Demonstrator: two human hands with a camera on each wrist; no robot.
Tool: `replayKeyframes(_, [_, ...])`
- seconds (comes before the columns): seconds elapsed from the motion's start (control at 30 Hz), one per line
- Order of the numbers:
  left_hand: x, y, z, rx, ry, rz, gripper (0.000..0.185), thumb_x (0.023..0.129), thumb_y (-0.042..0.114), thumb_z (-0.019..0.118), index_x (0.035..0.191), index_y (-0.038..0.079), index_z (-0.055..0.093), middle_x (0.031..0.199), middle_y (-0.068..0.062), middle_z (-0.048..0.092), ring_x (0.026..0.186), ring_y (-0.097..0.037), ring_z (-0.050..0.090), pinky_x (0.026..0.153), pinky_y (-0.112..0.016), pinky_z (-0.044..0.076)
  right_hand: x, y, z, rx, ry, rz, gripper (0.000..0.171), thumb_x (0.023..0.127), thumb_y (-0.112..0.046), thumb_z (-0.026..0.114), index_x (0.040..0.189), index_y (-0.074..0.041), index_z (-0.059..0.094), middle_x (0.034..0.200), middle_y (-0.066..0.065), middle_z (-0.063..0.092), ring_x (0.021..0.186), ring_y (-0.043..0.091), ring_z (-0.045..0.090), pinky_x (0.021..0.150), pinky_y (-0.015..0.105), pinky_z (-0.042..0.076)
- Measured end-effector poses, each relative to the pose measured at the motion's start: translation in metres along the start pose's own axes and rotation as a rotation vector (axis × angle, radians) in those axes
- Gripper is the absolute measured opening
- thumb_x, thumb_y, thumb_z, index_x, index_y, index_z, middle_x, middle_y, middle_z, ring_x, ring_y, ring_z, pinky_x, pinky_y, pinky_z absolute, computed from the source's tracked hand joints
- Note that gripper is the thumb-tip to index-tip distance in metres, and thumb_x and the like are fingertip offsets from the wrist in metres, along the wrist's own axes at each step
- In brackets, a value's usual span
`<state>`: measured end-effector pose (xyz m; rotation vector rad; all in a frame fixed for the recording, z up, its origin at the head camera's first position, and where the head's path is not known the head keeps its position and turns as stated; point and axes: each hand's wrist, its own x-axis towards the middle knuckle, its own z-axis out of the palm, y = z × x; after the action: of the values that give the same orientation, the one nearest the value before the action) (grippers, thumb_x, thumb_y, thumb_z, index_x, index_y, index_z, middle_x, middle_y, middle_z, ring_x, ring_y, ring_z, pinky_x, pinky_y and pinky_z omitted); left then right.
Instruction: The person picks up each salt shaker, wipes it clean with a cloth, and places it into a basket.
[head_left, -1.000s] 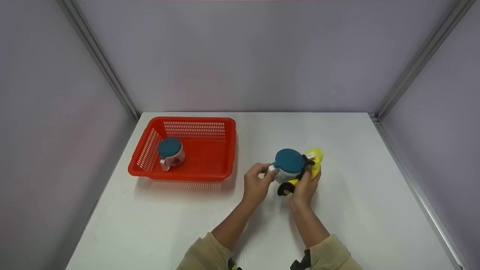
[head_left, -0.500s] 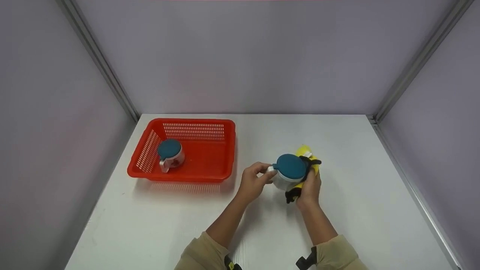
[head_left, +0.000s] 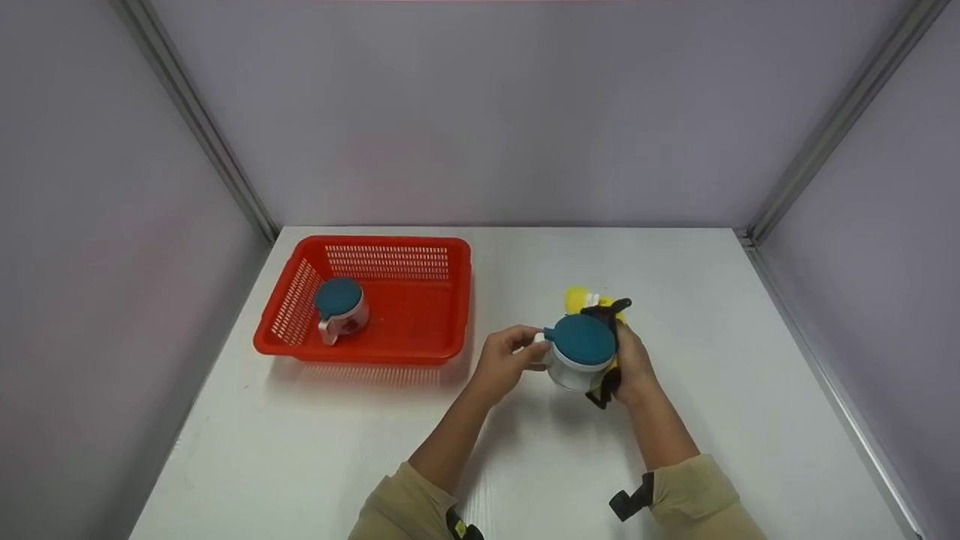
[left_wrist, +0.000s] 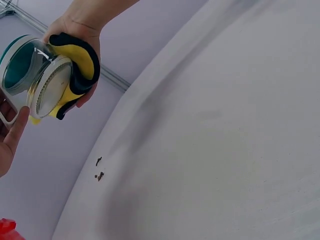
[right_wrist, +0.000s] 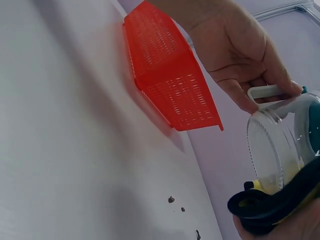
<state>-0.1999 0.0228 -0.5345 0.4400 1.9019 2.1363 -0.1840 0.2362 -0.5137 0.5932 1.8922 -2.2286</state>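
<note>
A clear glass seasoning jar (head_left: 576,375) with a teal lid and a white handle is held up over the table. My left hand (head_left: 501,366) pinches its handle between thumb and fingers. On the jar's other side, my right hand (head_left: 636,366) grips a yellow cloth with black trim (head_left: 577,298) and presses it round the glass. The left wrist view shows the cloth (left_wrist: 82,62) folded between the right palm and the jar (left_wrist: 52,85), whose base is tilted toward the camera. Most of the right hand's fingers are hidden behind jar and cloth.
A red plastic basket (head_left: 420,330) with slotted sides stands at the table's left. Inside it is a similar teal-lidded jar (head_left: 350,321). Small dark specks (left_wrist: 100,176) lie on the white table (head_left: 315,450). Grey walls enclose the back and sides.
My right hand has shifted right and turned, sliding the cloth around the jar; its yellow end swung leftward behind the lid. The jar came slightly toward me, the left hand still on its handle.
</note>
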Motion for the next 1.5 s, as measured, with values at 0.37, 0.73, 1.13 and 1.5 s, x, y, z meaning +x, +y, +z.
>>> replayKeyframes(0.37, [0.0, 0.0, -0.001, 0.018, 0.004, -0.037, 0.021, 0.091, 0.031, 0.072, 0.109, 0.021, 0.073, 0.105, -0.001, 0.072, 0.096, -0.022, 0.07, 0.081, -0.04, 0.06, -0.001, 0.003, -0.002, -0.025, -0.044, 0.099, 0.066, 0.095, -0.066, 0.04, 0.135, -0.014, 0.049, 0.145, 0.012, 0.035, 0.131, 0.033, 0.029, 0.109, 0.058, 0.022])
replayKeyframes(0.73, [0.0, -0.005, -0.001, 0.149, 0.098, 0.089, 0.022, 0.089, 0.042, 0.071, 0.104, 0.026, 0.075, 0.098, 0.006, 0.072, 0.09, -0.021, 0.063, 0.08, -0.032, 0.06, -0.002, 0.008, 0.007, 0.109, 0.048, 0.021, 0.056, 0.102, -0.049, 0.035, 0.148, -0.017, 0.035, 0.153, 0.007, 0.034, 0.141, 0.029, 0.025, 0.12, 0.058, 0.009])
replayKeyframes(1.13, [0.001, -0.01, 0.005, 0.122, 0.253, 0.2, 0.02, 0.092, 0.031, 0.07, 0.106, 0.017, 0.074, 0.095, 0.002, 0.071, 0.086, -0.018, 0.064, 0.08, -0.03, 0.06, -0.005, 0.015, 0.016, 0.284, 0.131, 0.036, 0.054, 0.103, -0.049, 0.038, 0.151, -0.024, 0.031, 0.152, 0.003, 0.033, 0.139, 0.024, 0.028, 0.122, 0.05, 0.016])
replayKeyframes(1.5, [-0.009, 0.017, 0.016, 0.203, 0.37, 0.365, 0.015, 0.095, 0.016, 0.066, 0.105, 0.006, 0.072, 0.092, -0.007, 0.068, 0.082, -0.017, 0.062, 0.08, -0.028, 0.06, -0.013, 0.02, 0.039, 0.672, 0.12, 0.081, 0.051, 0.095, -0.059, 0.049, 0.134, -0.026, 0.047, 0.139, 0.0, 0.042, 0.129, 0.021, 0.035, 0.113, 0.042, 0.029])
